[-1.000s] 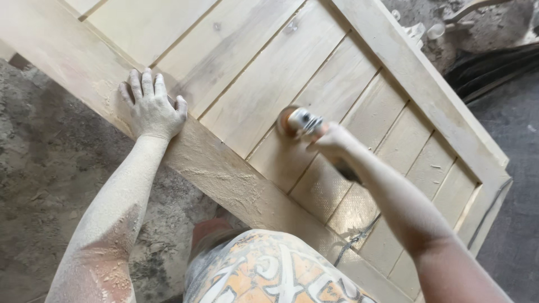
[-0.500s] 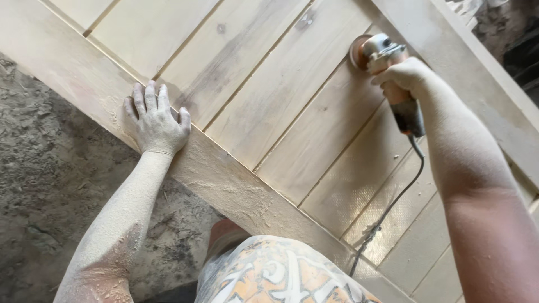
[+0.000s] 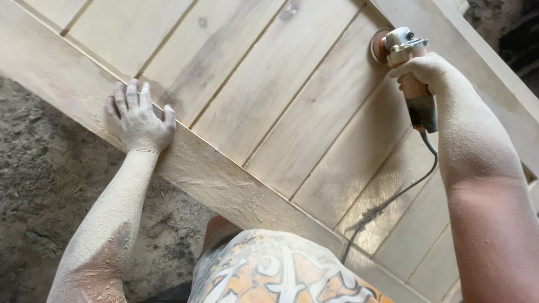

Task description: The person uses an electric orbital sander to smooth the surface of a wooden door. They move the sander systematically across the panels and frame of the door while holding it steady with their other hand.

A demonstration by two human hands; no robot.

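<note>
Bare dirt floor (image 3: 39, 185) strewn with sawdust lies below the left side. At the bottom sits orange patterned clothing (image 3: 281, 269) with white and dark markings. Dark rubble (image 3: 514, 33) shows in the top right corner.

One wooden door (image 3: 269, 101), one angle grinder (image 3: 405, 50), two hands.

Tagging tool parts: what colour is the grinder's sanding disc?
Orange-brown, dusted pale, on the grinder's sanding disc; the head view shows it at the top right.
</note>
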